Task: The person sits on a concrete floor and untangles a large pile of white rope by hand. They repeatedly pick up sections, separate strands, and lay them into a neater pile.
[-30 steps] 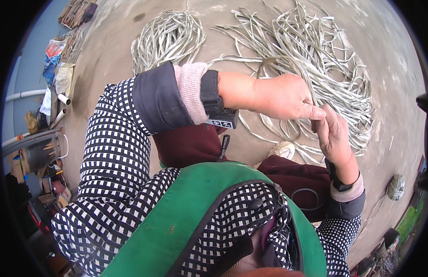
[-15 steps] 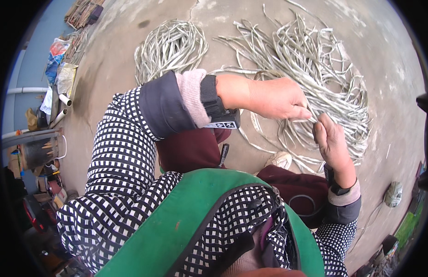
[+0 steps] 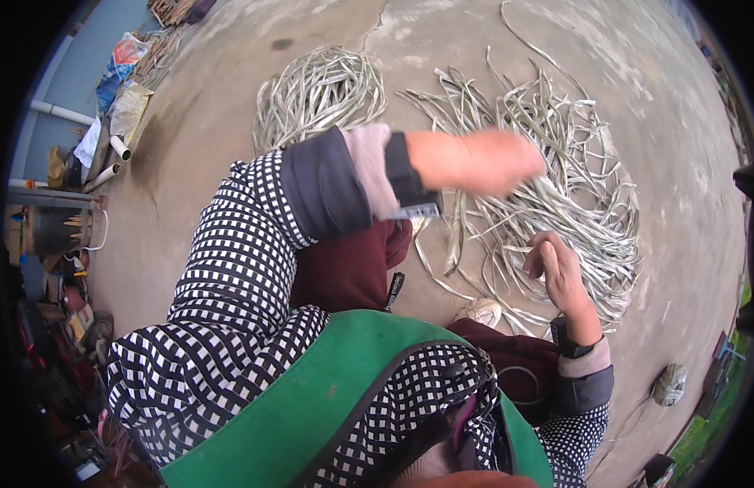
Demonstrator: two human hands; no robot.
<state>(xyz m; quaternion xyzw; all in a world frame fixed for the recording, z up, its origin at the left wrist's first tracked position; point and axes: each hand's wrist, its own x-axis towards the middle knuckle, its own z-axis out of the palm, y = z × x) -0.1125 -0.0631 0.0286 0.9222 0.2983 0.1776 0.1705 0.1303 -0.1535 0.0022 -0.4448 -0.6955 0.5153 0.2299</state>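
Observation:
My left hand (image 3: 503, 163) is smeared by motion above the near-left part of a large loose heap of silvery-grey flat strips (image 3: 588, 215) on the floor. Its fingers cannot be made out. Closer to my body, my right hand (image 3: 558, 268) hovers over the heap's lower edge. Those fingers curl in toward the thumb; whether a strip is between them is too small to tell. A second, rounder bundle of the same strips (image 3: 320, 89) lies farther off to the left, beyond my left forearm.
A small wound ball of strip (image 3: 669, 385) lies at the right on the concrete floor (image 3: 442, 32). One long strip (image 3: 539, 50) trails away from the heap. Pipes (image 3: 103, 176), sacks (image 3: 125, 114) and tools line the blue wall at the left. My shoe (image 3: 480, 311) is beside the heap.
My hands met fingertip to fingertip over the heap before. Now they are apart: the left is farther up, the right lower and nearer my body. The whole view has shifted slightly.

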